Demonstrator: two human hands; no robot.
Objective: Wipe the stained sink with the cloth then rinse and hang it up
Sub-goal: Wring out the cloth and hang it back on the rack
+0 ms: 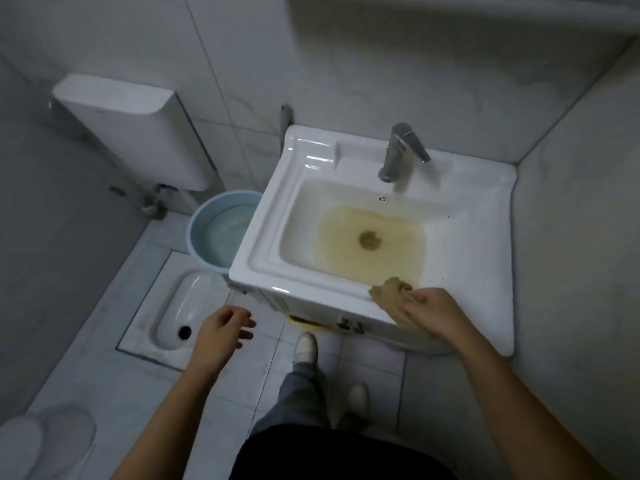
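A white sink [277, 237] stands against the tiled wall, with a yellow-brown stain [339, 251] spread over the basin floor around the drain [370, 240]. A brownish cloth [389, 289] lies on the sink's front rim. My right hand [433, 311] rests on the cloth and grips it. My left hand [223, 329] hovers over the floor to the left of the sink, fingers apart and holding nothing. A metal tap [400, 152] stands at the back of the sink, with no water running.
A light blue bucket [214, 233] with water sits on the floor left of the sink. A squat toilet [180, 310] lies below it, and a white cistern [138, 129] hangs on the wall. My feet [306, 348] stand on the tiled floor before the sink.
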